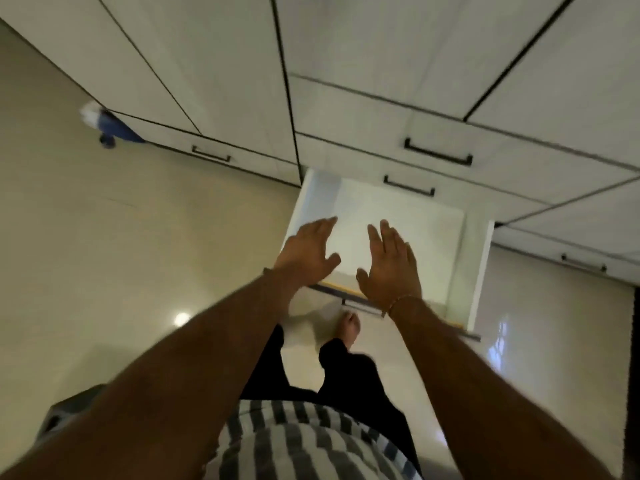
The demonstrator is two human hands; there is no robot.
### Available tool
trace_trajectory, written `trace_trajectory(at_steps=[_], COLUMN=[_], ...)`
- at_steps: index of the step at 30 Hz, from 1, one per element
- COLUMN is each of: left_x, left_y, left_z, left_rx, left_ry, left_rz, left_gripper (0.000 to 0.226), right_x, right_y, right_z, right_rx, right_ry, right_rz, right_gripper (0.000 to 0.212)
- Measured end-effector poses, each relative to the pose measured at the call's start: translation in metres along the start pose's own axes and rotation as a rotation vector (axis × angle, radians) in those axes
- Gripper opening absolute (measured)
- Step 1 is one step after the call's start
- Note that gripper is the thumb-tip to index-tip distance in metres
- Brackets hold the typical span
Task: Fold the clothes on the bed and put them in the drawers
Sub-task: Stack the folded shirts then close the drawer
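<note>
You stand barefoot on a glossy beige tiled floor (121, 244); a blurred blue-and-white object (104, 124) lies on it far left, against the wardrobe base

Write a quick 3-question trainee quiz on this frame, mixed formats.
1. True or false: the pulled-out drawer visibly holds folded clothes.
2. Multiple choice: the left hand and right hand are A) gripping a shirt B) open, holding nothing C) pulling a handle.
3. Fill in: the drawers above the open one, each with a dark handle, are ____.

Key: 1 false, only a pale inside shows. 2 B. 3 closed.
</note>
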State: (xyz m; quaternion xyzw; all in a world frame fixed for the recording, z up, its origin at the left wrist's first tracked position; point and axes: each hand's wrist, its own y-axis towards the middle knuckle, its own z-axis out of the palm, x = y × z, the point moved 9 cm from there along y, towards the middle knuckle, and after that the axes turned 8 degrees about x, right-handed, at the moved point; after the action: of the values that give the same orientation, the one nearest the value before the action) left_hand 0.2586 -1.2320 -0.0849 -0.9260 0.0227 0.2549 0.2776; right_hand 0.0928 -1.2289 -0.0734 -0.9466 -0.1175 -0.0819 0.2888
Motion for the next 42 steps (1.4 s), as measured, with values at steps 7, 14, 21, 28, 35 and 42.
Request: trace_trajectory(at_steps=[7, 14, 21, 28, 35, 42], left_x=[0.082, 0.232, 0.330, 0.311, 0.173, 0.023], left_y=[-0.100, -0.255, -0.439, -0.636, -0.776, -0.818], left_z=[-0.094, -0.168, -0.163, -0.052, 0.134, 0.274], left_rx=[-0.307, -0.610, -0.959, -1.443, -1.757, -2.107], left_ry=[-0.141, -0.236, -0.340, -0.542, -0.744, -0.851], left_rz=[-0.185, -0.343, -0.628, -1.060, -1.652, -1.983], left_gripper=[0.080, 0.072, 0.064, 0.053, 0.054, 0.049], right_x=[0.156, 0.383, 0.567, 0.665, 0.630, 0.525], right_y=[0.000, -0.029, -0.103, -0.254, -0.446, -0.590], right_z=[-0.075, -0.062, 0.008, 0.097, 0.196, 0.251], right_rx=[-0.109, -0.149, -0.063, 0.054, 0.303, 0.492], right_ry=[-0.193, -0.277, -0.428, -0.516, -0.620, -0.751], right_rz=[-0.277, -0.601, -1.006, -1.563, -2.043, -2.362], right_gripper=[0.091, 0.086, 0.085, 0.083, 0.086, 0.089])
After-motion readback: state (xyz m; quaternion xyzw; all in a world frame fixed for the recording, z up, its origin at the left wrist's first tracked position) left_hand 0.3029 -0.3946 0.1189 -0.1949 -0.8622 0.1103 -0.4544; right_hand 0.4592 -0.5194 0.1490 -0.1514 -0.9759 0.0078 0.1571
